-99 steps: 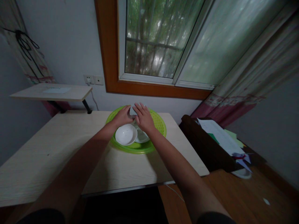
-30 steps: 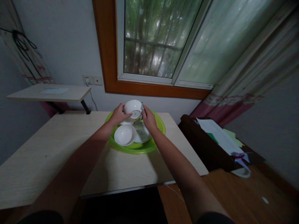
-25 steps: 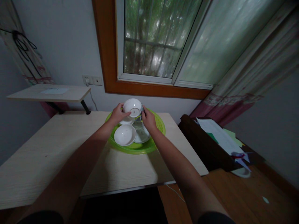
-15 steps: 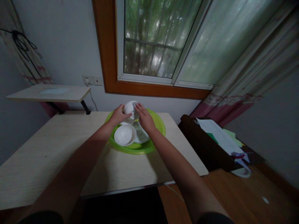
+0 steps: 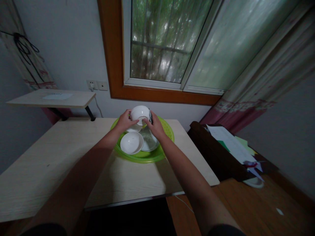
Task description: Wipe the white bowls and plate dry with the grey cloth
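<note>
a white bowl (image 5: 140,112) is held up between both hands, tipped so its round foot faces back toward the person. the left hand (image 5: 125,121) is curled partway closed on the bowl's left side, thumb along the underside. the right hand (image 5: 156,125) is bent around the other side, thumb by the foot, fingers mostly hidden; a dark patch (image 5: 151,116) shows between those fingers and the bowl, too small to make out. below the grip is a green basket (image 5: 145,160). in it, just under the held bowl, a half-hidden white dish (image 5: 134,128) shows. nearer the person than the grip, a second bowl (image 5: 132,143) sits open side up, with a pale plate (image 5: 150,142) just right of it. the table (image 5: 61,141) under the basket reaches out both sides of the hands. farther left of the grip is a shelf (image 5: 52,101); beyond it, a window (image 5: 162,42)
</note>
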`<action>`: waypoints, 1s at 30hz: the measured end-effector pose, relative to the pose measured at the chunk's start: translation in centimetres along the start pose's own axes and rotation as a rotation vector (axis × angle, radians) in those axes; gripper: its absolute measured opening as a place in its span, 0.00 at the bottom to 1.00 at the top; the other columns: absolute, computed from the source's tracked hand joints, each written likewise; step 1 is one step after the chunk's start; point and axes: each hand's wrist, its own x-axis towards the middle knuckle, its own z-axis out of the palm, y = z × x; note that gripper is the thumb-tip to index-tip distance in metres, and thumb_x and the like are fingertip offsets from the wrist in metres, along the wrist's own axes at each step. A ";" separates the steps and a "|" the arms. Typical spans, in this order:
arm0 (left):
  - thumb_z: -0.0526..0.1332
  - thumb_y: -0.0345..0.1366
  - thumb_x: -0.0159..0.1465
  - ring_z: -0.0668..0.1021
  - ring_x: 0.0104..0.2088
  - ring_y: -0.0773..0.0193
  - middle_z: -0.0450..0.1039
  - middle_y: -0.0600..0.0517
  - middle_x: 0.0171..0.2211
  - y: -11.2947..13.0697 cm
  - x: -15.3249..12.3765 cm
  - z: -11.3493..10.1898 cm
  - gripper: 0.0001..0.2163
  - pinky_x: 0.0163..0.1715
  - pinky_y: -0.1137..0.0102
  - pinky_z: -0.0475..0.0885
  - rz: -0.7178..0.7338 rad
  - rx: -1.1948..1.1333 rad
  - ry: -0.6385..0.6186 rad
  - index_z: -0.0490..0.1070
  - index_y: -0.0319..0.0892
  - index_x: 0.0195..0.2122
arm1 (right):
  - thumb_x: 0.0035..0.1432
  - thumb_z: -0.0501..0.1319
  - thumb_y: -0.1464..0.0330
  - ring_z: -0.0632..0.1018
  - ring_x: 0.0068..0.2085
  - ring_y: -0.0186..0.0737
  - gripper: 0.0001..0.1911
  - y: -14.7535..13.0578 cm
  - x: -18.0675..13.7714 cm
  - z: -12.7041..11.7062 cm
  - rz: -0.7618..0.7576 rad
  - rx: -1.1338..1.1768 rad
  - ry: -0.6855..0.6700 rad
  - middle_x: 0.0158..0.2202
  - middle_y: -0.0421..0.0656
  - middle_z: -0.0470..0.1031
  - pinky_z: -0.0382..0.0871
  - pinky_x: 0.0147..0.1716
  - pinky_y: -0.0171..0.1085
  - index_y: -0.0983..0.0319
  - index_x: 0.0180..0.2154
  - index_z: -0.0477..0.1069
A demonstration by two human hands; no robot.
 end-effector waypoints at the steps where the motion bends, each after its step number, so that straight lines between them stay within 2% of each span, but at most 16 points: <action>1: 0.74 0.43 0.50 0.82 0.46 0.55 0.75 0.41 0.53 -0.4 0.2 0.0 0.31 0.43 0.63 0.78 -0.020 -0.044 0.018 0.66 0.42 0.53 | 0.65 0.62 0.52 0.71 0.66 0.53 0.39 0.2 0.0 0.1 0.025 0.044 -0.014 0.67 0.58 0.67 0.63 0.67 0.53 0.66 0.69 0.59; 3: 0.74 0.43 0.51 0.82 0.45 0.57 0.73 0.41 0.56 -1.1 0.4 0.1 0.30 0.40 0.65 0.79 -0.069 -0.139 0.024 0.66 0.43 0.53 | 0.62 0.66 0.52 0.73 0.64 0.52 0.40 0.5 0.0 0.4 0.055 0.122 -0.026 0.66 0.56 0.69 0.66 0.65 0.52 0.64 0.68 0.60; 6: 0.73 0.43 0.51 0.81 0.44 0.57 0.73 0.42 0.56 -1.8 0.6 0.4 0.30 0.37 0.65 0.80 -0.138 -0.242 -0.042 0.64 0.45 0.53 | 0.61 0.67 0.53 0.75 0.63 0.51 0.39 0.8 0.0 0.6 0.105 0.188 0.017 0.65 0.56 0.71 0.67 0.64 0.50 0.64 0.66 0.62; 12: 0.73 0.39 0.51 0.80 0.49 0.54 0.75 0.42 0.55 -0.7 0.1 0.5 0.32 0.42 0.62 0.79 -0.142 -0.261 -0.088 0.65 0.45 0.57 | 0.58 0.69 0.54 0.76 0.61 0.51 0.39 1.5 0.0 0.5 0.126 0.220 0.061 0.64 0.55 0.72 0.69 0.62 0.51 0.63 0.65 0.64; 17: 0.73 0.43 0.52 0.81 0.48 0.52 0.78 0.42 0.52 0.1 -0.3 0.2 0.32 0.46 0.60 0.77 -0.097 -0.145 -0.108 0.66 0.44 0.57 | 0.58 0.69 0.56 0.75 0.61 0.53 0.38 1.7 0.2 0.4 0.051 0.110 0.055 0.63 0.56 0.72 0.68 0.62 0.52 0.63 0.66 0.65; 25: 0.74 0.42 0.50 0.80 0.47 0.55 0.77 0.43 0.51 0.0 -0.2 0.1 0.30 0.45 0.63 0.76 0.009 -0.008 -0.062 0.67 0.43 0.51 | 0.68 0.59 0.54 0.69 0.67 0.52 0.34 0.9 0.0 -0.1 -0.137 -0.040 0.048 0.67 0.57 0.67 0.62 0.68 0.53 0.65 0.68 0.62; 30: 0.74 0.43 0.50 0.80 0.46 0.56 0.77 0.44 0.49 -0.2 -0.2 0.3 0.29 0.43 0.64 0.76 0.048 0.026 -0.077 0.67 0.43 0.51 | 0.71 0.55 0.58 0.63 0.71 0.49 0.30 -0.9 -0.4 -0.3 -0.257 -0.185 0.015 0.71 0.52 0.61 0.57 0.71 0.55 0.59 0.70 0.59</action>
